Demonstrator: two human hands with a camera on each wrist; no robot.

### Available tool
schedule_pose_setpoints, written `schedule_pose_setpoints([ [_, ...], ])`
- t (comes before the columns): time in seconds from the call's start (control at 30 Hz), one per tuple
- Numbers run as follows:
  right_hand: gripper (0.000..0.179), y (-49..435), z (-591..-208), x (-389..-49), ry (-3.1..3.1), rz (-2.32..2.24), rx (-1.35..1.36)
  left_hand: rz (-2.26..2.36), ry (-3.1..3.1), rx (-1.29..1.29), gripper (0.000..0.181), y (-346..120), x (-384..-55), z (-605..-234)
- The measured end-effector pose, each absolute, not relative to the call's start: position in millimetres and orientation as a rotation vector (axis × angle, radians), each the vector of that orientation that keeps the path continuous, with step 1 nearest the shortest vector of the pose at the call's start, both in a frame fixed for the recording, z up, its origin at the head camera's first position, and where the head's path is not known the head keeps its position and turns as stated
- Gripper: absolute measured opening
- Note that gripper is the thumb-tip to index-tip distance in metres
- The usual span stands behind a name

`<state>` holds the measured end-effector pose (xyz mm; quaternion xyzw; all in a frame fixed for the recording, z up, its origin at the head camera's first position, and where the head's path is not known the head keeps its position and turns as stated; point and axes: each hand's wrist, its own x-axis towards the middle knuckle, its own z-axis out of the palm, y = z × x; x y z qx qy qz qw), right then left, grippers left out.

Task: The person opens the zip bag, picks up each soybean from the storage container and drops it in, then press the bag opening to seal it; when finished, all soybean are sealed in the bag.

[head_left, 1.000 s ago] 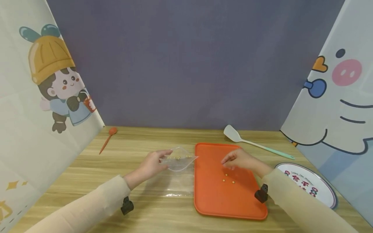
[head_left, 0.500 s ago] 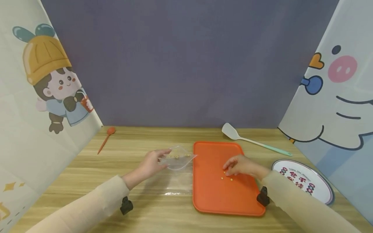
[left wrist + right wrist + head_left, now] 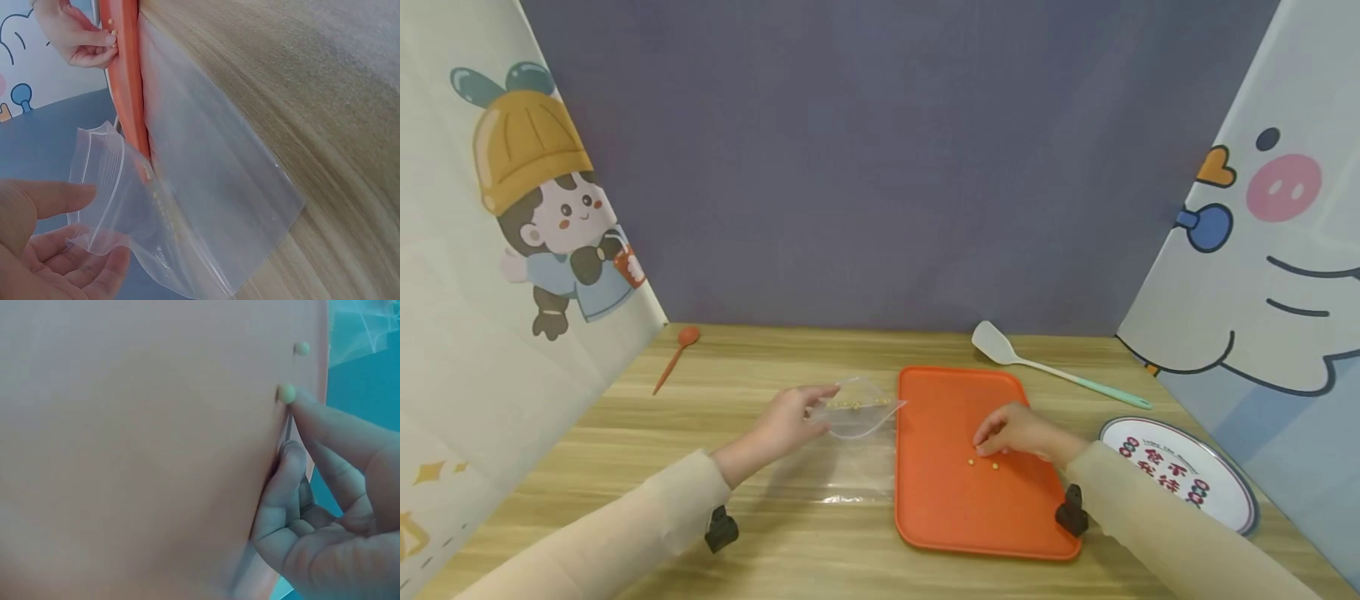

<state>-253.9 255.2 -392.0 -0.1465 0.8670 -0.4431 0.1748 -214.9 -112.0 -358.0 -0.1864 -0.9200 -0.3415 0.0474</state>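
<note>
My left hand (image 3: 784, 425) holds a clear zip bag (image 3: 181, 119) at its mouth, thumb and fingers spread around the rim so the mouth gapes. Several small yellow soybeans (image 3: 853, 406) show inside the bag, whose lower part lies on the table beside the orange tray (image 3: 940, 508). Over that tray my right hand (image 3: 1018, 432) reaches down, thumb and index finger pinching at its surface. Their fingertips hide the soybean they pinch. Two more loose soybeans (image 3: 302, 348) lie close by the fingertips, one (image 3: 287, 394) right at the thumb.
A white spatula with a green handle (image 3: 1000, 343) lies behind the tray. To the right, partly under my right sleeve, is an oval plate with red lettering (image 3: 1172, 467). An orange spoon (image 3: 688, 336) lies at the back left. Printed cloth walls surround the wooden table (image 3: 775, 533).
My right hand has lowered onto the tray, and its fingertips now cover one of the three loose soybeans. My left hand still holds the bag in the same place.
</note>
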Motion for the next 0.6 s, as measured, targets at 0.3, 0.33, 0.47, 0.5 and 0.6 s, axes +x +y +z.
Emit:
schedule_pose_setpoints([
  [0.3, 0.022, 260.7, -392.9, -254.2, 2.415, -1.295, -0.392, -1.053, -2.807, -0.557, 0.056, -113.6, -216.2, -362.3],
  [0.33, 0.022, 260.3, -391.1, -253.4, 2.400, -1.306, -0.388, -1.052, -2.810, -0.557, 0.056, -113.7, -216.0, -362.5],
  [0.47, 0.023, 258.6, -385.9, -254.1, 2.362, -1.363, -0.358, -1.026, -2.804, -0.577, 0.055, -113.7, -216.1, -361.0],
  [0.5, 0.023, 258.0, -384.6, -254.8, 2.360, -1.376, -0.351, -1.018, -2.802, -0.582, 0.055, -113.5, -216.5, -360.6],
  [0.6, 0.026, 255.1, -378.6, -257.2, 2.365, -1.402, -0.374, -1.005, -2.805, -0.584, 0.056, -112.5, -218.1, -359.4],
])
